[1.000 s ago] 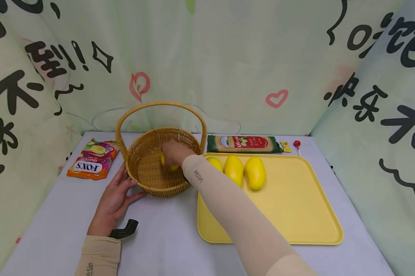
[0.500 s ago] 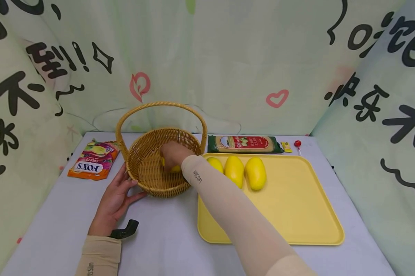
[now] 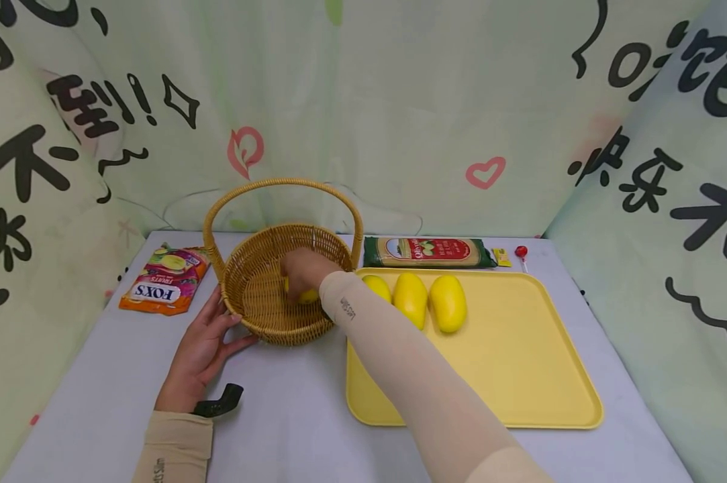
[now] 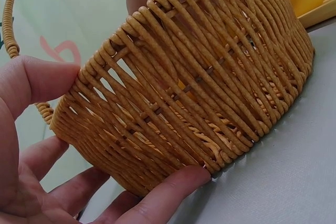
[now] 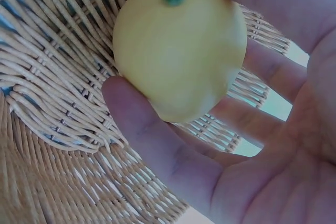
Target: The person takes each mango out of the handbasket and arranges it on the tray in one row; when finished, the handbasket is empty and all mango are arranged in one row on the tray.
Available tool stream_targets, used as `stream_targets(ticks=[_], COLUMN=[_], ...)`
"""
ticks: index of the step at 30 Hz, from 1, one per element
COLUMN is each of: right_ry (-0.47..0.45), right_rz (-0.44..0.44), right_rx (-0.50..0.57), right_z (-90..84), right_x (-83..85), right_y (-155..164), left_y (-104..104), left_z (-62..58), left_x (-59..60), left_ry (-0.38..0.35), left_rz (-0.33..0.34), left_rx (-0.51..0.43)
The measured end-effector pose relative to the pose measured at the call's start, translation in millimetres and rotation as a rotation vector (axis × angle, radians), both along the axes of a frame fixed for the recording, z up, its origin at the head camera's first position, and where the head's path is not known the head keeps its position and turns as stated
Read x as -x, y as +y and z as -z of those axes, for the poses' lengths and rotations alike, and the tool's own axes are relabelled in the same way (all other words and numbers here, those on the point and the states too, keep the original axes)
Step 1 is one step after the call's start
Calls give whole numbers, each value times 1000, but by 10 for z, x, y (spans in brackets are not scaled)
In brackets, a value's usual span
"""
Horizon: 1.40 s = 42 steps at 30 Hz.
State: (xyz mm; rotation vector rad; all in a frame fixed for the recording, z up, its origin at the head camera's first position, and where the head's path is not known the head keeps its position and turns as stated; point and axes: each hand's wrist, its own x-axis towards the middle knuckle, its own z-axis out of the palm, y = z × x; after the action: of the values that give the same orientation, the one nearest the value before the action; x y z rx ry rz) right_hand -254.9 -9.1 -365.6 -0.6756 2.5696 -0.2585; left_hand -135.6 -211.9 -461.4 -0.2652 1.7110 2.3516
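A yellow mango point(image 5: 181, 48) with a small green stem spot is gripped by the right hand point(image 3: 303, 268), whose thumb and fingers point(image 5: 157, 140) are curled round it. The fruit is held inside the wicker basket point(image 3: 260, 302), close to the woven wall, and only a sliver of it is seen under the hand in the head view. Whether it rests on the basket floor cannot be told.

The basket is steadied from outside by the left hand point(image 3: 203, 349), which lies on the white table point(image 3: 291, 402). Its thumb point(image 4: 42, 80) is pressed to the rim and a finger point(image 4: 173, 187) is laid against the base of the wall, the fingers only lightly bent.

A yellow tray point(image 3: 520, 362) lies just right of the basket, and 3 more mangoes point(image 3: 426, 298) are lined up side by side at its far left corner. A green and red packet point(image 3: 428, 251) is set along the tray's far edge, with a red lollipop point(image 3: 520, 253) near its right end. An orange FOX'S sweets bag point(image 3: 164, 278) is seen left of the basket
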Motion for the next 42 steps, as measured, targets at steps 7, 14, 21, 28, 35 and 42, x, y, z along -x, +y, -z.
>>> stream_targets(ticks=[7, 14, 21, 28, 35, 42], right_ry=[-49, -16, 0, -73, -210, -196], right_rz=[53, -1, 3, 40, 93, 123], right_rx=[113, 228, 412, 672, 885, 977], right_z=[-57, -58, -76, -92, -83, -43], right_x=[-8, -14, -103, -312, -569, -766], right_y=[64, 195, 388, 604, 848, 1130], left_y=[5, -5, 2, 2, 11, 9], left_z=[-1, 4, 2, -1, -6, -5], left_x=[3, 4, 3, 9, 9, 0], left_ry=[6, -6, -17, -17, -8, 3], left_rz=[4, 1, -5, -12, -16, -4], left_rx=[-1, 3, 9, 22, 32, 27])
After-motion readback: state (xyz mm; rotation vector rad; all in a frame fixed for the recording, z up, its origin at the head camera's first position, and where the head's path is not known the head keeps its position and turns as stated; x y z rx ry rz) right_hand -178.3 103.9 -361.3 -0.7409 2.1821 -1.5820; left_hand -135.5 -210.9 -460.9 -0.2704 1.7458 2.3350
